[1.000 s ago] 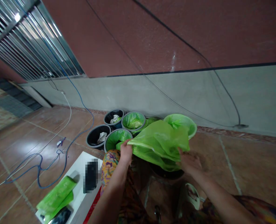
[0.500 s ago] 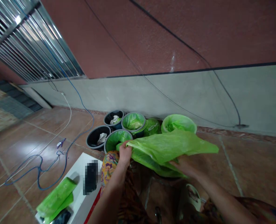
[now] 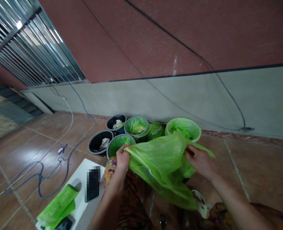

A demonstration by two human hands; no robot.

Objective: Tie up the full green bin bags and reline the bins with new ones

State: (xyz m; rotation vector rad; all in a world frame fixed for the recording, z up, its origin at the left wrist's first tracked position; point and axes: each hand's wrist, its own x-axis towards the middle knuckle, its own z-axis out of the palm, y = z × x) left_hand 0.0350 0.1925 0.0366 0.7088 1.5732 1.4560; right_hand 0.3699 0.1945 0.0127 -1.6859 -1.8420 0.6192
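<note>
A thin green plastic bag [image 3: 160,166] is stretched out between both my hands, just in front of my knees. My left hand [image 3: 122,158] pinches the bag's left edge with closed fingers. My right hand [image 3: 200,160] grips the bag's right edge, fingers curled around the plastic. The bag sags down over a dark bin below it, which is mostly hidden. Just beyond the bag stands a round bin lined in green [image 3: 183,127].
Several small bins cluster by the wall: two black ones [image 3: 99,142] with white scraps, others lined green [image 3: 136,124]. A white board [image 3: 80,187] at lower left holds a dark phone [image 3: 93,184] and folded green bags [image 3: 57,203]. Blue and white cables [image 3: 39,172] trail over the tiled floor.
My right hand has risen from under the bag and now grips its right edge higher up. The bag has spread open and hangs lower between my hands. My left hand barely moved.
</note>
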